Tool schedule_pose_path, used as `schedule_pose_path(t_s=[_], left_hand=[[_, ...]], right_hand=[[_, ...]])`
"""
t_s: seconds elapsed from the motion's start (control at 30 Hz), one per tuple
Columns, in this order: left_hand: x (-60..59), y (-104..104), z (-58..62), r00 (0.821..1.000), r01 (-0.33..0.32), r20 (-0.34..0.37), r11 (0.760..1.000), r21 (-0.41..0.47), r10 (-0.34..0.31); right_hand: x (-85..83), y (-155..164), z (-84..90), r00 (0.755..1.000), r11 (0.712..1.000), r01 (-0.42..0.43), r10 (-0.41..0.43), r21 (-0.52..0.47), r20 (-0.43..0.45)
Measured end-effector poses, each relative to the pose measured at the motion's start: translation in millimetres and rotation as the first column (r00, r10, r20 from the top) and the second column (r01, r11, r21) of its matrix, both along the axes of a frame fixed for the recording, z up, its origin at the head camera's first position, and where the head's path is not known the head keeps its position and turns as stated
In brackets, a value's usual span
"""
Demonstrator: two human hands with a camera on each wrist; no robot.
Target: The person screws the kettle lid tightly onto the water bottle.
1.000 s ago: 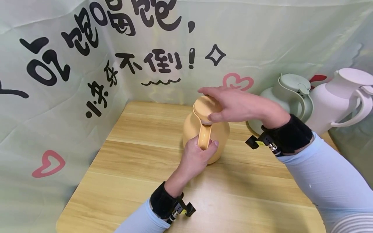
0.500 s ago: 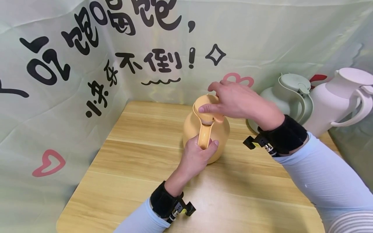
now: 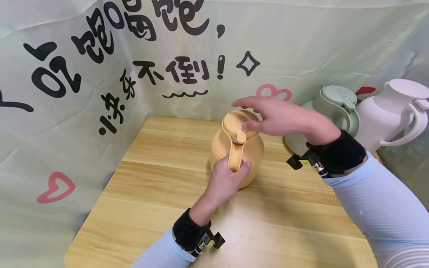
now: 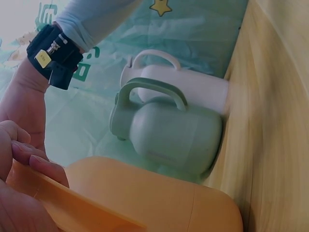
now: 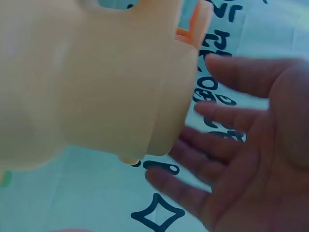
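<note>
Yellow jug (image 3: 237, 149): upright on the tabletop (image 3: 167, 208), toward the far middle, handle turned toward the person.
Handle (image 3: 235, 158): wrapped by the left hand (image 3: 225, 181), fingers curled round its lower part, thumb on the right side.
Left grip: clenched on the handle; fingertips (image 4: 34, 162) pressed against the orange strip in the left wrist view.
Lid (image 3: 238, 123): seated on the jug's neck, small tab at its near edge.
Right hand (image 3: 279, 117): above and just right of the lid, fingers stretched out flat toward the backdrop.
Right grip: released, palm spread, holding nothing; in the right wrist view fingers (image 5: 231, 145) apart from the jug's neck (image 5: 164, 101).
Green jug (image 3: 330, 115): at the right rear, against the backdrop.
White jug (image 3: 393, 115): just right of the green one, touching it in the left wrist view.
Backdrop (image 3: 83, 74): pale green cloth with black lettering and pink hearts.
</note>
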State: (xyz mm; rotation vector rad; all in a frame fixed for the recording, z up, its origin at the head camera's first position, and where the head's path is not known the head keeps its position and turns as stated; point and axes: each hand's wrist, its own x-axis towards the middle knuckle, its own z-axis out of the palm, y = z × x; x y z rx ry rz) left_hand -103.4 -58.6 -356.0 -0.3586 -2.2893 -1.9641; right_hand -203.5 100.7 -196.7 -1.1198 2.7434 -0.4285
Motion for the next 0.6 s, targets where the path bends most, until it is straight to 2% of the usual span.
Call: schedule_pose_path(t_s=[0.1, 0.27, 0.4, 0.6], left_hand=[[0.0, 0.5, -0.1, 1.000, 0.006, -0.001, 1.000, 0.006, -0.006], [0.5, 1.1, 0.1, 1.000, 0.002, -0.002, 1.000, 0.003, -0.002], [0.6, 1.0, -0.1, 1.000, 0.003, -0.002, 1.000, 0.005, -0.003], [0.2, 0.6, -0.3, 1.000, -0.004, 0.009, 1.000, 0.001, 0.004]], right_hand=[[-0.7, 4.7, -0.4, 0.996, 0.997, -0.073, 0.073, -0.014, 0.048], [-1.8, 7.9, -4.1, 0.991, 0.995, -0.102, 0.103, -0.017, 0.083], [-2.8, 7.5, -6.2, 0.993, 0.996, -0.093, 0.094, -0.011, 0.073], [-5.1, 5.4, -7.2, 1.000, 0.999, -0.026, 0.026, 0.020, 0.010]])
